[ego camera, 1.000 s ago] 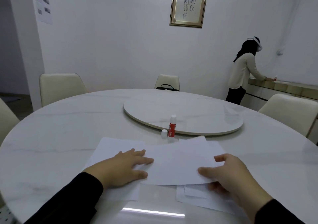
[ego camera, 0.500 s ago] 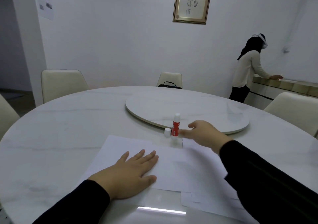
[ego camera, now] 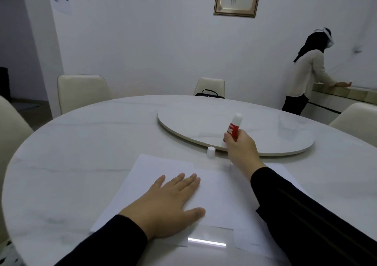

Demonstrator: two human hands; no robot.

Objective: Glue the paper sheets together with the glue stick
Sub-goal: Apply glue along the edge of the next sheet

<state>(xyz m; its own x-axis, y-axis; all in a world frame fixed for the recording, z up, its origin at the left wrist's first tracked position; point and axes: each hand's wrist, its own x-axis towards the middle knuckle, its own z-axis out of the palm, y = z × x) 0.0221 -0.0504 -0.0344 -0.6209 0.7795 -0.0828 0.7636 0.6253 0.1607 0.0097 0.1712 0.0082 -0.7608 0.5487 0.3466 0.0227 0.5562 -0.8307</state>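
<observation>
From the head view, the left hand lies flat with its fingers spread on the paper sheets, which lie on the round white bench. The right hand is curled around the red glue stick and holds it up off the bench, tilted, its white end pointing up. The small white cap stands on the bench just past the top edge of the paper, beside the big round turning plate. Cream chairs stand around the bench. Another person stands far away by the wall.
</observation>
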